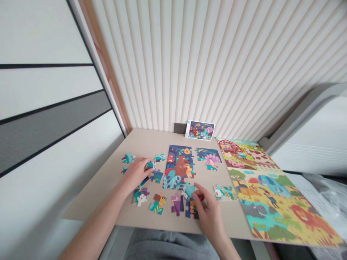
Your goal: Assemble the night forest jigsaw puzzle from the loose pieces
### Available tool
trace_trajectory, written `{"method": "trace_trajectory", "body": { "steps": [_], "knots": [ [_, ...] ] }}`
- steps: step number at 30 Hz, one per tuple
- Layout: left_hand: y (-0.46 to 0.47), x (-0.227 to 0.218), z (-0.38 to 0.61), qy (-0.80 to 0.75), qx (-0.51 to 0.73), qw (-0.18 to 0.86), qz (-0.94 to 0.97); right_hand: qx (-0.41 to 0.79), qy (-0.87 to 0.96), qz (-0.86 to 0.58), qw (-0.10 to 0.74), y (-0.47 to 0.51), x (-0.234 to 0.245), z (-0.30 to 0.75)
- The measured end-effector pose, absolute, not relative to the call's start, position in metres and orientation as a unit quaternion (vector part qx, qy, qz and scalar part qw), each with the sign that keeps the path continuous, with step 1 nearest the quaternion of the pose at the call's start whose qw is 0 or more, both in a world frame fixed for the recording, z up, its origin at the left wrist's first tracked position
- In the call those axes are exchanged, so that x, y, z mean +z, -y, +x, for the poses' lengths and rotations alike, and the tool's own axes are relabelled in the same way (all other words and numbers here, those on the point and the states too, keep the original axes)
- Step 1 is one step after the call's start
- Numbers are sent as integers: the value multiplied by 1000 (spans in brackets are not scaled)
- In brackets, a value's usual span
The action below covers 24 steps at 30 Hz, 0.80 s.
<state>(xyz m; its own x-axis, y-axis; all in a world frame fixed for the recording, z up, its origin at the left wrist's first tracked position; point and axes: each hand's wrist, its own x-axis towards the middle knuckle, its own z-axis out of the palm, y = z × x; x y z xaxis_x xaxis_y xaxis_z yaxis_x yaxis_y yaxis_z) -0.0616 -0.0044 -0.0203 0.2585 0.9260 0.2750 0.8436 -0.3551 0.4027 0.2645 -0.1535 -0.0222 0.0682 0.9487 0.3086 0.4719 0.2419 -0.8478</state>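
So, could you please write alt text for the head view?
A person's left hand and right hand handle jigsaw pieces beside a partly assembled bear puzzle on a beige table. A picture card stands behind; farm and savanna scenes lie at right.

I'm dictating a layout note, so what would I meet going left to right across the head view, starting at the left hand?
Left hand, joined bear puzzle section, joined peacock puzzle section, red-barn farm picture, crumpled clear plastic.
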Motion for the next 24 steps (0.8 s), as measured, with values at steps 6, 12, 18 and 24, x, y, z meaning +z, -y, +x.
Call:
{"method": "trace_trajectory", "body": {
  "steps": [6, 12, 18, 24],
  "knots": [
    [10, -14, -58, -592, 254, 109, 757, 245, 630, -573, 464, 154, -23, 265],
    [11, -9, -56, -593, 257, 117, 754, 255, 626, -573, 463, 154, -21, 266],
    [10, -3, -49, -527, 400, 222, 717, 288, 581, -579, 495, 152, -16, 263],
    [42, 28, 4, -404, 399, 452, 688, 338, 515, -557, 557, 151, 0, 276]
  ]
}}
